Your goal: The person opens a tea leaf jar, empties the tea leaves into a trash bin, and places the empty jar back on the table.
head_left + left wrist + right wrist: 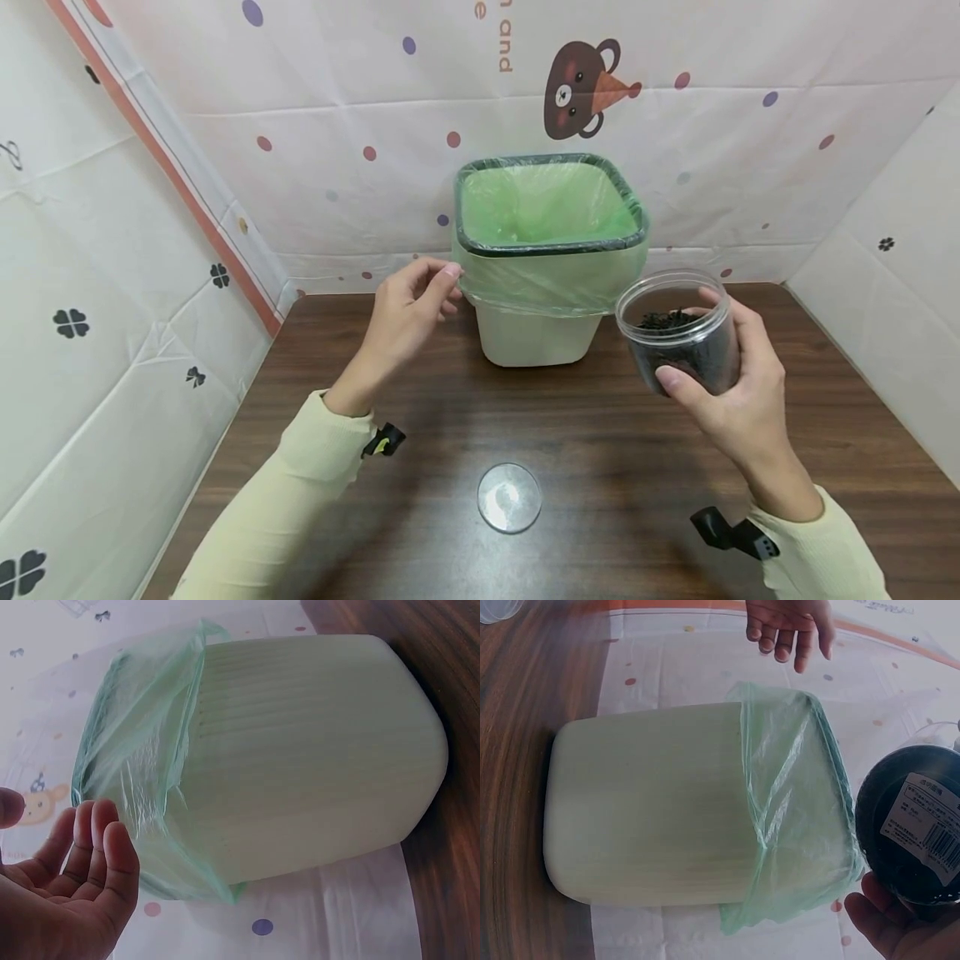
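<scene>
My right hand [750, 392] grips a clear plastic jar [686, 354], lidless and tilted toward the bin, with dark, dry, leaf-like bits [670, 320] inside. In the right wrist view the jar's base carries a white barcode label [928, 825]. A pale green trash bin [536, 337] stands upright at the back of the table, lined with a thin green plastic bag [551, 283] folded over its dark rim. Beside the bin's left side is my left hand [408, 304], fingers loosely bent; in the left wrist view nothing lies between them and the thumb.
A round clear lid [509, 498] lies flat on the dark wood table [600, 467], in front of the bin. Behind the bin hangs a white sheet [360, 75] with dots and a bear print. Both wrists wear small black devices [731, 533].
</scene>
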Available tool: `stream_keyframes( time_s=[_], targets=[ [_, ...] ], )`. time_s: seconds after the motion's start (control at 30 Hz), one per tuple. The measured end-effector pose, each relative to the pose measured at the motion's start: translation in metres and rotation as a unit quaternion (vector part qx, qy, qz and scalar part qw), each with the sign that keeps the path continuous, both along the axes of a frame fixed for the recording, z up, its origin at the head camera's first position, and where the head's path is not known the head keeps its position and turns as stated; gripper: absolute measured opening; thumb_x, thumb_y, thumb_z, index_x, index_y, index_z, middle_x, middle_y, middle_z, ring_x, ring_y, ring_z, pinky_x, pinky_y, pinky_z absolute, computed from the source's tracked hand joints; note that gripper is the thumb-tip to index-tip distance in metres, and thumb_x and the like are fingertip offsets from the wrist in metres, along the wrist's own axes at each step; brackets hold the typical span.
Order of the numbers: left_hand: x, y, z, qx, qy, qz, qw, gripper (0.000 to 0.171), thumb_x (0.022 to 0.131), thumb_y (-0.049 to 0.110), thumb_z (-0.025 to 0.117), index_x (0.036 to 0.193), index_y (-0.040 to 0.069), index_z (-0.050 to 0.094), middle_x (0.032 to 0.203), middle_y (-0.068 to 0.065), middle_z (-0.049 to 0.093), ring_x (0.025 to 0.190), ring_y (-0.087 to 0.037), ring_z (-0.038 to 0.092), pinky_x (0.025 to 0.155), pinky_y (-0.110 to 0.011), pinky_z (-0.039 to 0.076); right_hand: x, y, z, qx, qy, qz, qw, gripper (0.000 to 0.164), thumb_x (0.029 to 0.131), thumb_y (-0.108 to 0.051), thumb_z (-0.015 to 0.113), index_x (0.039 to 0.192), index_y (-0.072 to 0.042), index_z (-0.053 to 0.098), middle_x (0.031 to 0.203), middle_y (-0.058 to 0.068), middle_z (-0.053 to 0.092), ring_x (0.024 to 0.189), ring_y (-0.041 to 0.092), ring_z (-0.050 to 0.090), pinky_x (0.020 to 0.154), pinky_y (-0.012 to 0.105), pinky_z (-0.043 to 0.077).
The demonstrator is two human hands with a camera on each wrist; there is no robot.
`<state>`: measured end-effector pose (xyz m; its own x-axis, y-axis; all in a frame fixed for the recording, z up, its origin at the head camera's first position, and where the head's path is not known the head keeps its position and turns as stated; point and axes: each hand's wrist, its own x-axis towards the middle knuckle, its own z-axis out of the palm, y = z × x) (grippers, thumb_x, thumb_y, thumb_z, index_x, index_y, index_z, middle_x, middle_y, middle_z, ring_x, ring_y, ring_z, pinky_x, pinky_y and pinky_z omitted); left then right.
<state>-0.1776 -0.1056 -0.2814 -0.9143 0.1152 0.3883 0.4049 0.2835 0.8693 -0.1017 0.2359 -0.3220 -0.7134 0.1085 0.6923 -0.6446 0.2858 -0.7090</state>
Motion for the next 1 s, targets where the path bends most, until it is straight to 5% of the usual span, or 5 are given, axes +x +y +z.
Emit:
stream_keyframes(
  time_s=[0.43, 1.0],
  targets=[
    [-0.010, -0.005, 0.004, -0.011, 0.005, 0.004, 0.9999, 0.037, 0.103, 0.037, 0.056, 0.109, 0.003, 0.070, 0.089, -0.016, 0.068, 0.072, -0.022, 0.067, 0.069, -0.042, 0.057, -0.003, 0.000, 0.004, 0.004, -0.005, -0.010, 1.000, 0.084, 0.061, 0.013, 0.076, 0.141, 0.004, 0.052, 0.119, 0.008, 0.065, 0.099, 0.015, 0.062, 0.083, 0.018, 0.045],
    [-0.024, -0.005, 0.015, -0.031, -0.016, 0.033, 0.9988, 0.043, 0.101, 0.046, 0.056, 0.100, 0.007, 0.072, 0.085, -0.012, 0.069, 0.076, -0.031, 0.067, 0.068, -0.039, 0.056, -0.010, 0.001, 0.008, 0.015, -0.005, -0.020, 1.000, 0.085, 0.061, 0.010, 0.078, 0.141, 0.001, 0.053, 0.120, 0.006, 0.064, 0.099, 0.014, 0.061, 0.082, 0.018, 0.043]
  ],
)
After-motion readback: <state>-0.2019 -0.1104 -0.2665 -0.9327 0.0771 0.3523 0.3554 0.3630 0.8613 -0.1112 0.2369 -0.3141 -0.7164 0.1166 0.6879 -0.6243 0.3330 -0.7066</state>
